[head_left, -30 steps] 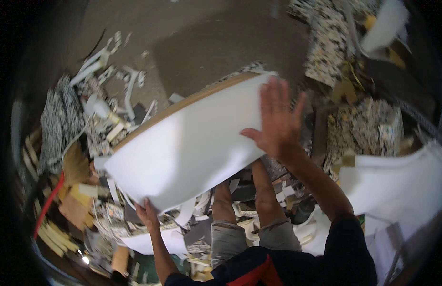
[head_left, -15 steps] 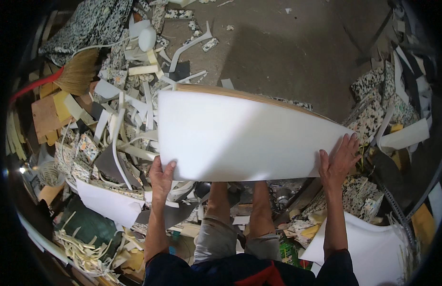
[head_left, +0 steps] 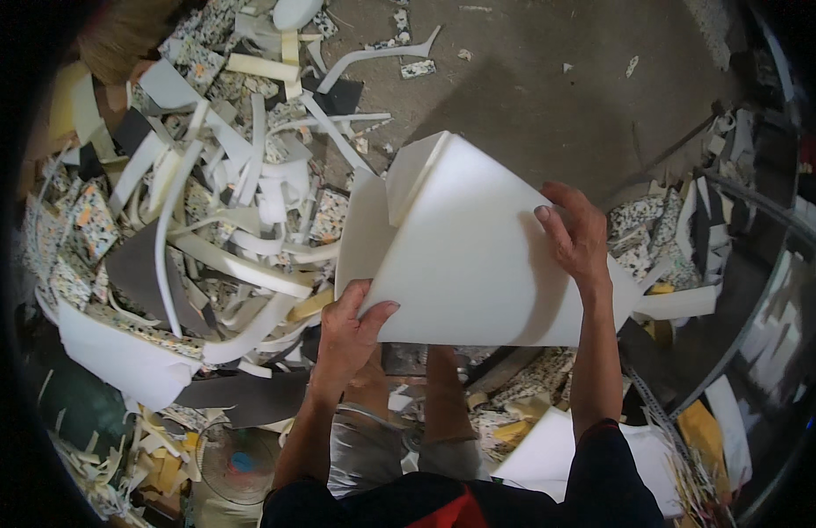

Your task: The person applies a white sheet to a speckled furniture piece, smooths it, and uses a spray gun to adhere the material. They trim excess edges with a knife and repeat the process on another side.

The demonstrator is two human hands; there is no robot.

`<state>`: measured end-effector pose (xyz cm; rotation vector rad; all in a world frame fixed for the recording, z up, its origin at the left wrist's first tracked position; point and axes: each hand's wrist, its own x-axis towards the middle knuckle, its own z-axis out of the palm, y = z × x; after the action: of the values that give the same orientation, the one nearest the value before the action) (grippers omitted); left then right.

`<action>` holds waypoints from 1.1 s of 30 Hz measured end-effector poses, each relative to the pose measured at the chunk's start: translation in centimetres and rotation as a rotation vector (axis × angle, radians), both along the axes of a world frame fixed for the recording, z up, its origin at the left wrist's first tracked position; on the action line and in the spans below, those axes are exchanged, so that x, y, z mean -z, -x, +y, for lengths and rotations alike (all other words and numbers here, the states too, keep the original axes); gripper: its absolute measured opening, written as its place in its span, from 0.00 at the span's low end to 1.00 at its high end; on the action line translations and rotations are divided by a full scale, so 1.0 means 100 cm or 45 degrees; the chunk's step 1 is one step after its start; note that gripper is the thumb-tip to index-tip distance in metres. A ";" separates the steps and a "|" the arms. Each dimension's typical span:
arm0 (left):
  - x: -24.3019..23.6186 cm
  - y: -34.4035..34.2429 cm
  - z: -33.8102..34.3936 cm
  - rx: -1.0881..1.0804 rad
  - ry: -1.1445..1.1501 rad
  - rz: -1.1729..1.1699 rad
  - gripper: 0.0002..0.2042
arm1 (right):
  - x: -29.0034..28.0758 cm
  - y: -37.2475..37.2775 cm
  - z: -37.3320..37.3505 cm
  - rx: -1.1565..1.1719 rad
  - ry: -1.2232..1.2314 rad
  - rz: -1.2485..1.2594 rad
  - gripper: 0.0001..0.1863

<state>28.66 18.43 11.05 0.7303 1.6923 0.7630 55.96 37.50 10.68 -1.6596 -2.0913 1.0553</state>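
I hold a white foam sheet (head_left: 478, 255) in front of me, its top corner pointing away and its lower edge above my legs. My left hand (head_left: 345, 321) grips the lower left edge, thumb on the front face and fingers behind. Over the slanting upper right edge, my right hand (head_left: 580, 236) is curled, with its thumb on the face side. More white foam, a pale panel (head_left: 360, 224), shows behind the sheet at the left, and a folded-looking flap (head_left: 412, 180) stands by the top corner. How these parts join is hidden.
Foam offcuts (head_left: 241, 189) in white, grey and speckled colours heap up on the left. A broom (head_left: 122, 40) lies at the far left. Speckled foam scraps (head_left: 641, 224) pile up at the right, beside a dark strip. Concrete floor (head_left: 549, 106) extends ahead.
The white foam has turned from a long face-on shape to a slanted one, showing a panel behind. My right hand has moved from its right end up to the slanting edge. The view has shifted.
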 end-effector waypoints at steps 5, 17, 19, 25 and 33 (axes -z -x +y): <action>0.006 0.003 0.010 0.060 -0.021 -0.046 0.16 | -0.002 0.005 0.008 0.102 0.224 -0.090 0.17; 0.014 0.011 0.014 0.120 0.029 -0.064 0.17 | 0.006 0.004 0.006 0.138 0.245 -0.285 0.17; 0.014 0.012 0.009 0.158 0.081 0.002 0.17 | 0.007 0.005 0.000 0.214 0.330 -0.235 0.17; 0.013 0.012 -0.013 0.114 0.029 -0.001 0.16 | 0.003 0.009 -0.013 0.218 0.332 -0.183 0.18; 0.018 0.011 -0.017 0.052 0.054 -0.073 0.15 | 0.002 0.011 -0.010 0.131 0.265 -0.249 0.19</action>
<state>27.60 16.78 9.25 0.7051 1.6324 0.7112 54.81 36.51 10.50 -2.0214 -2.0428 1.1526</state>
